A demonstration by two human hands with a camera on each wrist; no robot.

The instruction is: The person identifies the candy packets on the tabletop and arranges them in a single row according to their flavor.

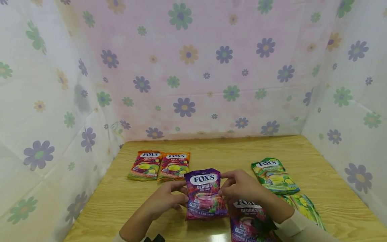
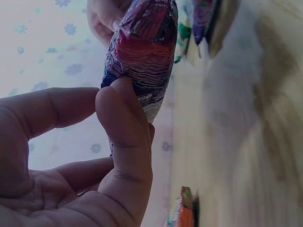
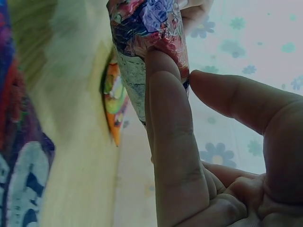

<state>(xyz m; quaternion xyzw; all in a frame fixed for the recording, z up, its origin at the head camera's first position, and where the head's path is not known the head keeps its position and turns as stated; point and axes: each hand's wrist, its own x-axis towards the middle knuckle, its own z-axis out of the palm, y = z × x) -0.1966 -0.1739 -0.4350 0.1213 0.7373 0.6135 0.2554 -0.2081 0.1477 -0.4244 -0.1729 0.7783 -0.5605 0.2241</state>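
Over the desk [image 1: 222,153], left hand [image 1: 164,199] and right hand [image 1: 243,187] pinch a Fox's Berries bag [image 1: 205,193], probably positioning it; next seems level lowering.

we see glossy, crinkled plastic on the held berries bag [image 1: 205,195], smooth, faintly shiny wood grain on the table [image 1: 223,153], and matt, creased cloth in the flowered backdrop [image 1: 208,37]

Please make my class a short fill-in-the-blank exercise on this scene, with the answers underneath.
1. The left hand and right hand hold a purple packet labelled FOX'S ____.
2. Exactly ____ Fruits packets lie on the table.
3. The green packets lie on the person's ____ side.
4. The cloth behind the table is printed with ____.

Missing words: Berries; two; right; flowers.
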